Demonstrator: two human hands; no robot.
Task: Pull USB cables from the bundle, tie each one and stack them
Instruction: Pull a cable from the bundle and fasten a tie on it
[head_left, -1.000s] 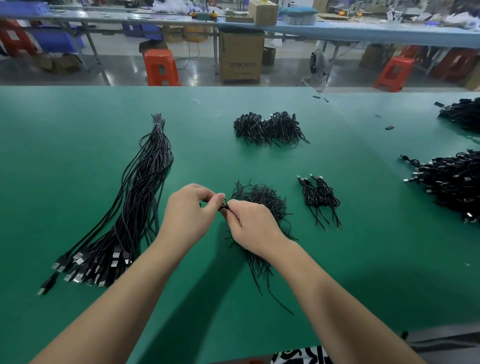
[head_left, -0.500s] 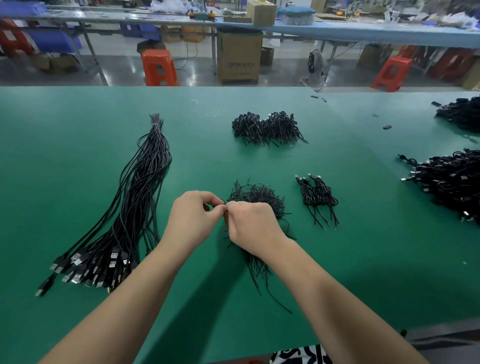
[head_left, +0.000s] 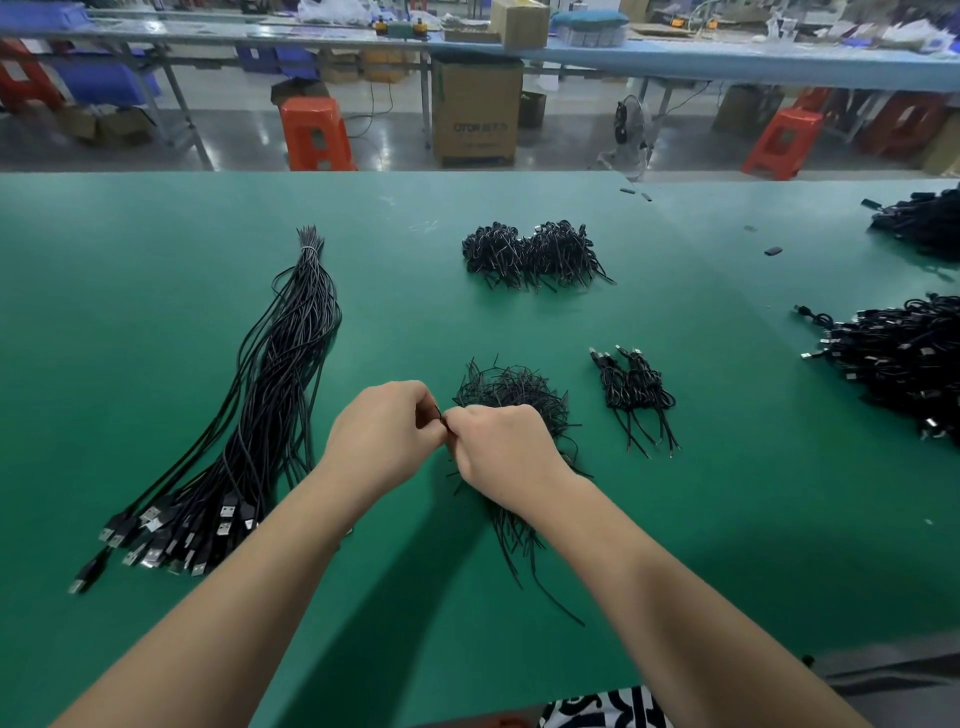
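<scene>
On my left lies the bundle (head_left: 270, 415) of long black USB cables, smooth and glossy, cinched at its far tip and fanning toward me into a splay of flat metal plugs; it rests on the matte green bench (head_left: 156, 291), apart from my hands; my left hand (head_left: 382, 434) sits at centre with its fingers curled, pinching a thin black wire tie (head_left: 441, 415) at the tips; my right hand (head_left: 501, 449) meets it knuckle to knuckle, fingers curled on the same tie; whether a cable is inside that grip I cannot tell; under and behind the right hand spreads a wiry, bristly heap of ties (head_left: 519, 400), strands trailing toward me; to its right lies a small stack of tied cables (head_left: 634, 395), kinked into short coils with loose tails; farther back sits a denser tangled mound (head_left: 530, 252); at the right edge a big glossy pile (head_left: 898, 358).
</scene>
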